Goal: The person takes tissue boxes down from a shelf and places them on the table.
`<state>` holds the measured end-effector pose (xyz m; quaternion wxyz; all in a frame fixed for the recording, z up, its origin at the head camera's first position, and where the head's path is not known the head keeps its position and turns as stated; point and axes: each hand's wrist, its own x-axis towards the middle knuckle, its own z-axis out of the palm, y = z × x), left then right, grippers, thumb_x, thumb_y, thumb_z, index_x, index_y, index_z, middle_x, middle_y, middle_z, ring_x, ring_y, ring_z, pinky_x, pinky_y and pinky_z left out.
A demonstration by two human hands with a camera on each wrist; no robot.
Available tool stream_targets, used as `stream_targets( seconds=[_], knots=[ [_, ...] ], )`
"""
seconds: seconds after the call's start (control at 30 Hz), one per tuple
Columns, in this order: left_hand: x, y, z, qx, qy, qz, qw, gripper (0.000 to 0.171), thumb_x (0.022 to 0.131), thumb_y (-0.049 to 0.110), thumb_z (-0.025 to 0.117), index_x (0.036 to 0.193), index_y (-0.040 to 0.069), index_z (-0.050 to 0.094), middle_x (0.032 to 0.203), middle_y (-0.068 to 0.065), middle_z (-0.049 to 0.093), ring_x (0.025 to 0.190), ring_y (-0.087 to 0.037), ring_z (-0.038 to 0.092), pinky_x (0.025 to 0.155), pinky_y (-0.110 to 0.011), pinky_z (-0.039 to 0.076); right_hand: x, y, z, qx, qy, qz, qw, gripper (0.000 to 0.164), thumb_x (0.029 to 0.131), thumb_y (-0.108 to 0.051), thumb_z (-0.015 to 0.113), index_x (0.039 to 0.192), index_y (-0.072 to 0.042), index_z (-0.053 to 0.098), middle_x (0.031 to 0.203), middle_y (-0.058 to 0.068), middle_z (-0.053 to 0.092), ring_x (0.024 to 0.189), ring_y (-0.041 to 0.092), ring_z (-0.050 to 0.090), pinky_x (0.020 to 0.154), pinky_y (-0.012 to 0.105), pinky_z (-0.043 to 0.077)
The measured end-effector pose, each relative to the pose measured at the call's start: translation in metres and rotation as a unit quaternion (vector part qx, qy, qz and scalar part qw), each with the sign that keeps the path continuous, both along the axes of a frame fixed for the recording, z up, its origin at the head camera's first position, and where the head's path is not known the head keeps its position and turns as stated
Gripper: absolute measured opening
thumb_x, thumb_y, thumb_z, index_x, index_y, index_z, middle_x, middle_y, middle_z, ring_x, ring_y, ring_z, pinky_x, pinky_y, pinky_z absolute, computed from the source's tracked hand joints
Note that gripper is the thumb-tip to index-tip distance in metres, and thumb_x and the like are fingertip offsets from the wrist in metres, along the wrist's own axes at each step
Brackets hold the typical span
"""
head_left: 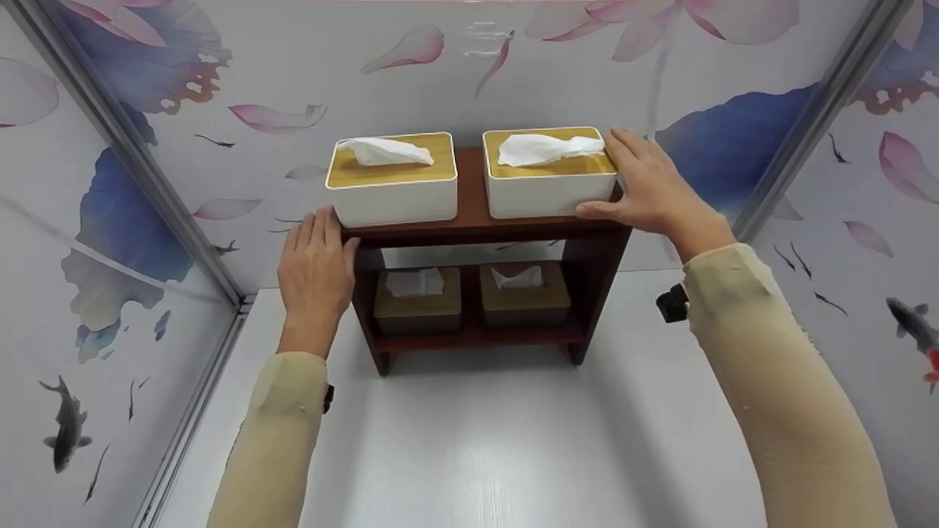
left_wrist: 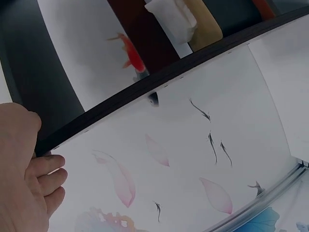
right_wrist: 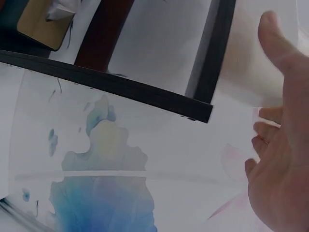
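A white tissue box (head_left: 392, 202) with a wood-coloured lid and a tissue poking out stands on the left of a brown shelf (head_left: 469, 183). A matching tissue box (head_left: 550, 196) stands to its right. My left hand (head_left: 315, 268) grips the shelf's upper left corner, thumb at the front edge; the left wrist view shows the hand (left_wrist: 19, 169) at the corner, some fingers bent. At the right box's outer end, my right hand (head_left: 649, 183) is spread, its thumb along the lower front. The right wrist view shows that hand (right_wrist: 285, 130) with thumb raised and fingers apart.
Two more tissue boxes, one left (head_left: 418, 319) and one right (head_left: 524, 312), sit on the lower shelf board. The shelf stands on a white tabletop (head_left: 477, 440), enclosed by panels (head_left: 352, 95) printed with petals, fish and leaves.
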<state>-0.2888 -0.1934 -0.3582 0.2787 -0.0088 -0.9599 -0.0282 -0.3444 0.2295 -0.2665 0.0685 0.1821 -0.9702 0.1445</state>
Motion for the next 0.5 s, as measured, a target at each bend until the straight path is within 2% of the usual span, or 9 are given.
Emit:
stream_targets(
  seconds=[0.27,0.5],
  knots=[
    [-0.001,0.000,-0.003,-0.010,0.020,0.008,0.9997,0.054,0.105,0.035,0.041,0.144,-0.003,0.042,0.145,-0.018,0.051,0.135,-0.034,0.047,0.119,-0.043,0.031,-0.019,-0.017,0.016,0.013,-0.030,0.022,0.999,0.115,0.077,-0.074,0.061,0.158,-0.010,0.009,0.165,0.014,0.004,0.152,0.038,0.004,0.123,0.058,0.003],
    [-0.002,0.002,-0.004,-0.014,0.030,0.009,0.9994,0.054,0.105,0.035,0.040,0.144,-0.003,0.043,0.144,-0.017,0.052,0.135,-0.033,0.048,0.119,-0.041,0.032,-0.031,-0.025,0.023,0.012,-0.068,0.018,0.997,0.111,0.078,-0.074,0.059,0.158,-0.017,0.007,0.166,0.009,0.004,0.151,0.042,0.009,0.120,0.063,0.011]
  ],
)
